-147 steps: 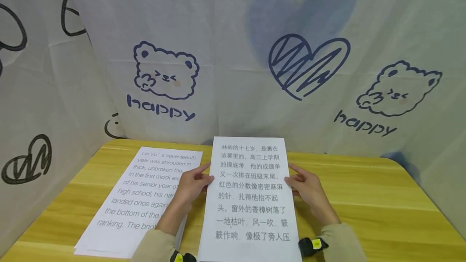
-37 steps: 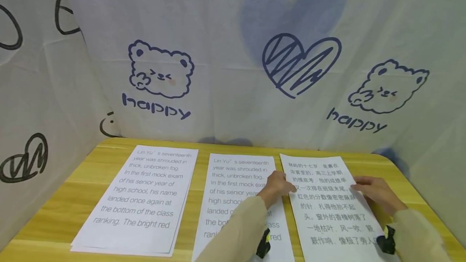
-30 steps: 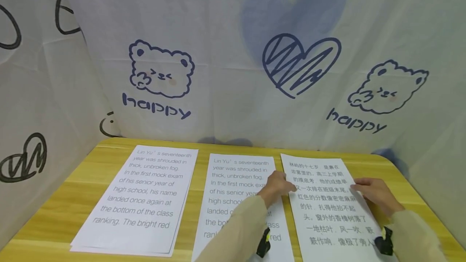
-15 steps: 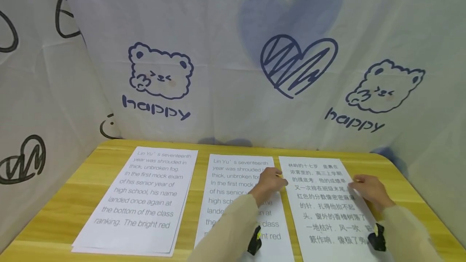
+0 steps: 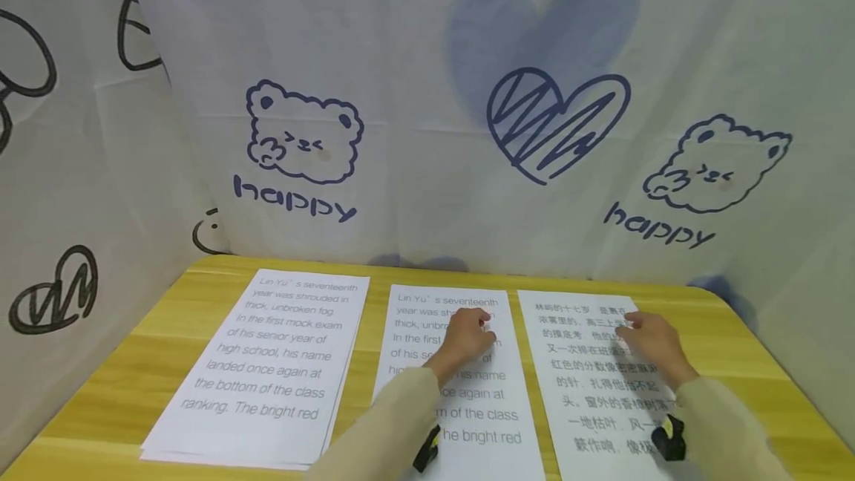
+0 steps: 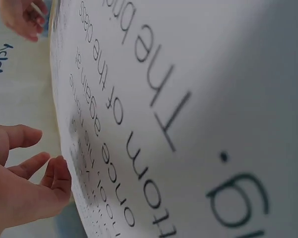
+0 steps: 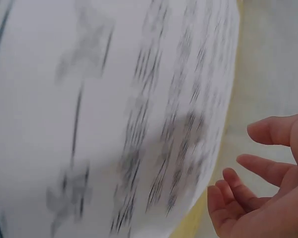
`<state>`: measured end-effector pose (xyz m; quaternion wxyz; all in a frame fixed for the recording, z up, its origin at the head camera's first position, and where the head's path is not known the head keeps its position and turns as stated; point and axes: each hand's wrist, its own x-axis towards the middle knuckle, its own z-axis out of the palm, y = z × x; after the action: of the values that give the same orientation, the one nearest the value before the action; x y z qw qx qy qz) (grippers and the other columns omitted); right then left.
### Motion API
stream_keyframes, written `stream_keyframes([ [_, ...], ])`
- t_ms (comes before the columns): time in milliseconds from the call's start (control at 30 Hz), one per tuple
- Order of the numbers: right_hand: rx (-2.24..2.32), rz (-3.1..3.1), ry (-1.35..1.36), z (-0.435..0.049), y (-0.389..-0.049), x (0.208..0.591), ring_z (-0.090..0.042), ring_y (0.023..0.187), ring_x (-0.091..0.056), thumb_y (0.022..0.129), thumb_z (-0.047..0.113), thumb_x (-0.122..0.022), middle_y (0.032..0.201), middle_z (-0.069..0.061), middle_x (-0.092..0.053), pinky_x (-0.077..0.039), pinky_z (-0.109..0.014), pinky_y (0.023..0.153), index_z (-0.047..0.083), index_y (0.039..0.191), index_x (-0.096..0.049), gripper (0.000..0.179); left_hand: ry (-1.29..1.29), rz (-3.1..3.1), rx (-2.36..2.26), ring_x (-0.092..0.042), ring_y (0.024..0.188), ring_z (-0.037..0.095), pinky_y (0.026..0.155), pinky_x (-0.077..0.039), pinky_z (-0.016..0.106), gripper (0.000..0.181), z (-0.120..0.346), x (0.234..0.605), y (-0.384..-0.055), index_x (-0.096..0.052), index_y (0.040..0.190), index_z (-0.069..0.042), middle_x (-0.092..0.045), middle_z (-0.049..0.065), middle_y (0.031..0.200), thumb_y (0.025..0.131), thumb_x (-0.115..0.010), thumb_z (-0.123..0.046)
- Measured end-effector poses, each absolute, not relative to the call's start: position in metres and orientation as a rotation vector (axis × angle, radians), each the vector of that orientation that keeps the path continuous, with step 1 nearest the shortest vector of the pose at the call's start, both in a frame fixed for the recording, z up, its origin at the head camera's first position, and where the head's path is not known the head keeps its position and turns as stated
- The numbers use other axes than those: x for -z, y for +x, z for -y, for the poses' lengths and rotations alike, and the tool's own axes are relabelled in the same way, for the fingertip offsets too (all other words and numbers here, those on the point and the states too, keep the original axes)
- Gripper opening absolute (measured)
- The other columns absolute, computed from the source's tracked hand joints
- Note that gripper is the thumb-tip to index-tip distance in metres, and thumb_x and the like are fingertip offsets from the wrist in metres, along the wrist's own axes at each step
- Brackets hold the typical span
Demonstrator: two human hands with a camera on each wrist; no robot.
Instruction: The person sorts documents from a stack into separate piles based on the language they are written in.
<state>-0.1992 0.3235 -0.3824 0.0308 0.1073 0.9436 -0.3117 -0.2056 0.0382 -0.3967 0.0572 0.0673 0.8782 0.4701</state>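
Note:
Over the middle sheet of English text (image 5: pixel 481 421) my left hand (image 5: pixel 464 340) hovers with loosely bent fingers and nothing in them. The left wrist view shows that hand (image 6: pixel 30 178) with thumb and fingers apart, above the paper. My right hand (image 5: pixel 651 347) is above the right sheet of Chinese text (image 5: pixel 581 399), covering part of its upper right lines. Its fingers are relaxed and hold nothing, as the right wrist view shows the hand (image 7: pixel 263 183) apart from the page. Both sheets lie flat, side by side.
A stack of English-text sheets (image 5: pixel 260 362) lies on the left of the yellow wood-grain table (image 5: pixel 93 421), its lower edges slightly uneven. A white cloth (image 5: pixel 427 132) with bear and heart drawings hangs behind the table and along the left.
The Chinese sheet, earlier held by both hands at the middle, now lies on the right, with an English sheet in the middle. Both hands have released the Chinese sheet and moved left.

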Motion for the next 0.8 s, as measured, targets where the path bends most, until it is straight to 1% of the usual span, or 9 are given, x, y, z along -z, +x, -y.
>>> stream_keyframes([
  [133,0.999,-2.885,0.250,-0.297,-0.197,0.380,-0.051,0.118,-0.043,0.095,0.019,-0.050,0.133,-0.038,-0.040,-0.037,-0.059,0.097,-0.016,0.136,-0.039,0.055,0.247,-2.672,-1.435,-0.055,0.113,0.033,0.096,-0.045,0.043,0.035,-0.029,0.392,-0.201,-0.063,0.118,0.005,-0.059,0.016,0.113,0.084,-0.064,-0.002],
  [233,1.005,-2.873,0.226,-0.281,-0.196,0.379,-0.049,0.115,-0.045,0.095,0.020,-0.052,0.129,-0.037,-0.044,-0.040,-0.058,0.094,-0.015,0.135,-0.042,0.053,0.275,-2.663,-1.461,-0.057,0.109,0.032,0.093,-0.047,0.042,0.038,-0.020,0.390,-0.199,-0.061,0.123,0.004,-0.060,0.016,0.113,0.086,-0.064,-0.004],
  [267,0.993,-2.888,0.222,-0.276,-0.196,0.380,-0.047,0.114,-0.048,0.095,0.020,-0.054,0.127,-0.035,-0.047,-0.043,-0.055,0.091,-0.014,0.134,-0.044,0.053,0.287,-2.657,-1.471,-0.058,0.107,0.032,0.092,-0.048,0.041,0.040,-0.016,0.390,-0.198,-0.060,0.125,0.003,-0.060,0.016,0.113,0.086,-0.064,-0.004],
  [400,1.021,-2.856,0.218,-0.259,-0.194,0.378,-0.044,0.114,-0.049,0.095,0.021,-0.056,0.126,-0.031,-0.050,-0.044,-0.053,0.091,-0.010,0.134,-0.047,0.051,0.306,-2.638,-1.516,-0.061,0.101,0.029,0.087,-0.051,0.040,0.043,0.001,0.392,-0.196,-0.057,0.129,0.002,-0.062,0.017,0.115,0.087,-0.063,-0.005],
  [467,1.035,-2.841,0.217,-0.251,-0.194,0.379,-0.041,0.114,-0.051,0.095,0.022,-0.057,0.126,-0.028,-0.053,-0.049,-0.044,0.083,-0.007,0.135,-0.049,0.050,0.306,-2.667,-1.516,-0.061,0.099,0.028,0.085,-0.051,0.040,0.043,0.011,0.392,-0.193,-0.057,0.129,0.003,-0.061,0.017,0.116,0.088,-0.063,-0.005],
  [600,1.072,-2.832,0.178,-0.235,-0.190,0.380,-0.038,0.112,-0.053,0.095,0.021,-0.057,0.123,-0.025,-0.055,-0.050,-0.039,0.079,-0.005,0.134,-0.051,0.048,0.334,-2.772,-1.463,-0.060,0.091,0.025,0.079,-0.052,0.038,0.040,0.027,0.387,-0.183,-0.059,0.126,0.005,-0.061,0.018,0.114,0.088,-0.064,-0.005],
  [633,1.075,-2.845,0.159,-0.231,-0.188,0.380,-0.038,0.111,-0.054,0.094,0.021,-0.057,0.121,-0.024,-0.057,-0.050,-0.038,0.078,-0.005,0.134,-0.052,0.047,0.345,-2.793,-1.443,-0.060,0.089,0.024,0.078,-0.052,0.037,0.039,0.030,0.386,-0.181,-0.059,0.125,0.005,-0.061,0.018,0.114,0.088,-0.064,-0.005],
  [733,1.098,-2.891,0.083,-0.217,-0.184,0.379,-0.038,0.108,-0.055,0.094,0.017,-0.058,0.117,-0.024,-0.059,-0.048,-0.048,0.085,-0.007,0.130,-0.054,0.044,0.360,-2.803,-1.433,-0.059,0.089,0.023,0.075,-0.051,0.036,0.038,0.039,0.382,-0.174,-0.060,0.124,0.004,-0.061,0.017,0.114,0.089,-0.065,-0.008],
  [800,1.121,-2.906,0.061,-0.208,-0.182,0.379,-0.036,0.107,-0.057,0.094,0.016,-0.058,0.116,-0.022,-0.060,-0.049,-0.046,0.085,-0.007,0.130,-0.055,0.043,0.329,-2.786,-1.460,-0.059,0.092,0.024,0.076,-0.050,0.036,0.038,0.046,0.380,-0.171,-0.060,0.125,0.003,-0.061,0.017,0.115,0.089,-0.065,-0.009],
])
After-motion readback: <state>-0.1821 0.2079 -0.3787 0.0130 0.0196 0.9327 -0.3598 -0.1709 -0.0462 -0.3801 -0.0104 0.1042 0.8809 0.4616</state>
